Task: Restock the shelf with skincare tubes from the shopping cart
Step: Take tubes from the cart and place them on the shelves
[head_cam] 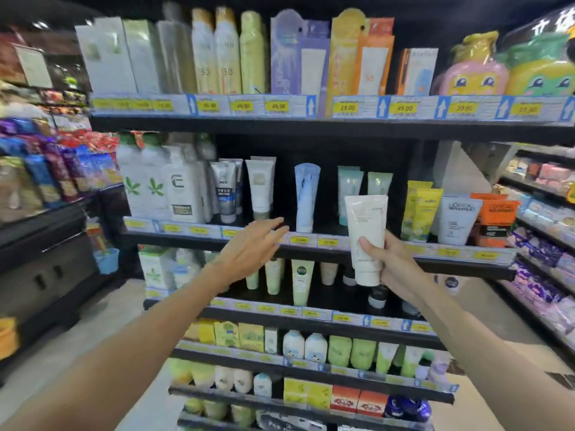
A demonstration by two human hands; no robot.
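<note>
The right hand gripped a white skincare tube upright, cap down, just before the middle shelf, apparently so it could stand like its neighbours, while the left hand, fingers straight and empty, reached toward the gap beside a pale blue tube.

The right hand covers the lower part of the white tube, whose small print is too blurred to read. The price tags behind the left hand are partly hidden, their figures unreadable.
</note>
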